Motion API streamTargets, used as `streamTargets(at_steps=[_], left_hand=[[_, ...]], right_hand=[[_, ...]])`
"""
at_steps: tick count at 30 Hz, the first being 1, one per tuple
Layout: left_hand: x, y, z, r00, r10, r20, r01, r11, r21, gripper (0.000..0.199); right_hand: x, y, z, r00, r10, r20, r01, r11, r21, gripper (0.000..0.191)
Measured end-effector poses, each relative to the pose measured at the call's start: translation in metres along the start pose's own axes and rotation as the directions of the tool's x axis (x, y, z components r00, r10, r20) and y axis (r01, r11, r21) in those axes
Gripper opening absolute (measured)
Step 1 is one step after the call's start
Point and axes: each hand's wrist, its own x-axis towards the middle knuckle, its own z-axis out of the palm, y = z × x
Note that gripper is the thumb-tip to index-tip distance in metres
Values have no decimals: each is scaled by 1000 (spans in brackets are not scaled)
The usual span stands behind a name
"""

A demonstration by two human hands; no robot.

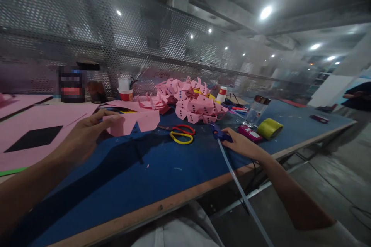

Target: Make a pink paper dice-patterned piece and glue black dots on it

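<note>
- The blue worktop (150, 177) spread under everything; its left end was covered by pink sheets (69, 123).
- The left arm entered from the lower left, its forearm slanting up to the right, and the left hand (87, 133) was above the worktop. Its fingers were pinched on the left end of a notched pink paper (123, 124), thumb in front; the fingertips behind were hidden.
- The right arm reached in from the lower right, its sleeve partly cut off, with the right hand (242, 143) near the worktop's front edge. Its fingers were closed around a glue gun (218, 133), whose grip they partly covered.
- The pile (197, 108) of dotted pink shapes sat behind both hands, its separate pieces hard to count.
- The glue stick (232, 170) trailed from the gun past the bottom edge, cut off there.
- The paper was left of the scissors (182, 142), whose blade tips were hard to make out.
</note>
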Motion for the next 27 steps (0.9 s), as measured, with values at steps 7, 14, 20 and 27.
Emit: streamTargets(at_steps=[7,14,20,27], left_hand=[[-1,3,0,1000,2,-31,-4,999,-44,35],[-9,12,3,1000,0,-8,-1,998,-59,26],[-12,18,3,1000,6,-6,-6,995,-96,27],[-8,21,-8,999,48,-15,-49,988,-146,22]], right_hand=[[3,31,-1,989,110,-101,-131,962,-238,47],[12,33,1,981,157,-115,-191,898,-396,46],[14,24,7,978,173,-114,-207,847,-489,42],[5,11,5,984,70,-163,-165,705,-690,38]])
